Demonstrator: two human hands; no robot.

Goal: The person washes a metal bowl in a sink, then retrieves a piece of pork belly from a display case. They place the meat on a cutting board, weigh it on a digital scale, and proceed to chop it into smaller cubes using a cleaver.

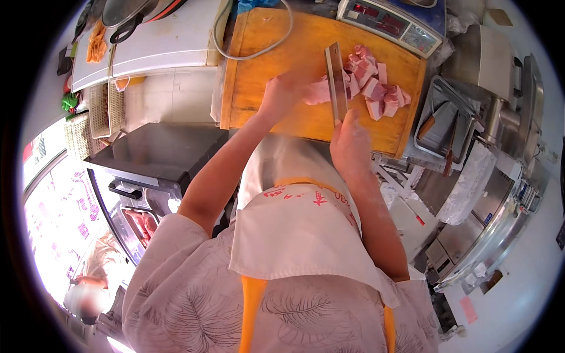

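Observation:
My right hand (351, 141) is closed round the handle of a cleaver (337, 82). Its blade stands on edge across a strip of raw pork (318, 93) on the wooden cutting board (259, 53). At the strip's left end, my left hand (282, 95) grips the meat; its fingers are partly blurred. To the right of the blade lies a loose heap of cut pork chunks (375, 88), pink with pale fat.
A digital scale (391, 26) stands behind the board, and a pale hose (253, 57) loops over its far left. Right of it sits a metal tray (426, 112) with wood-handled tools. A dark-topped cabinet (159, 150) is at left; another person (97, 276) is at lower left.

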